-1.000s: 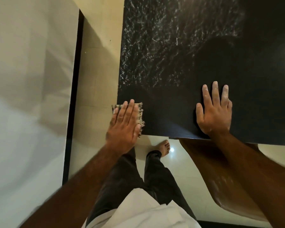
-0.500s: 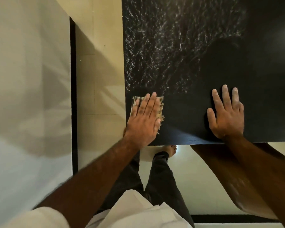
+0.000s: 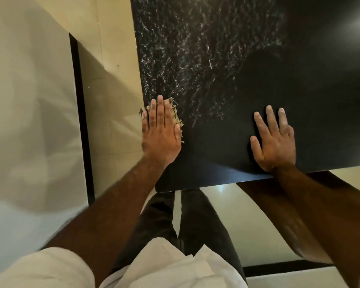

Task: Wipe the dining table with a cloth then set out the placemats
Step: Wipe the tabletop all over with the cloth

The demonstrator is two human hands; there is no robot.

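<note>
Left hand (image 3: 160, 129) presses the cloth (image 3: 176, 117) on the table (image 3: 299, 80), right hand (image 3: 273, 140) rests flat; both grips straight-fingered

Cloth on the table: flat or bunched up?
Flat. The cloth lies pressed under the straight fingers of the left hand, only its frayed edge showing; number of layers: cannot tell.

Home dining area, dark dining table (image 3: 258, 80), cream tiled floor (image 3: 116, 121), pale wall (image 3: 29, 100)
</note>
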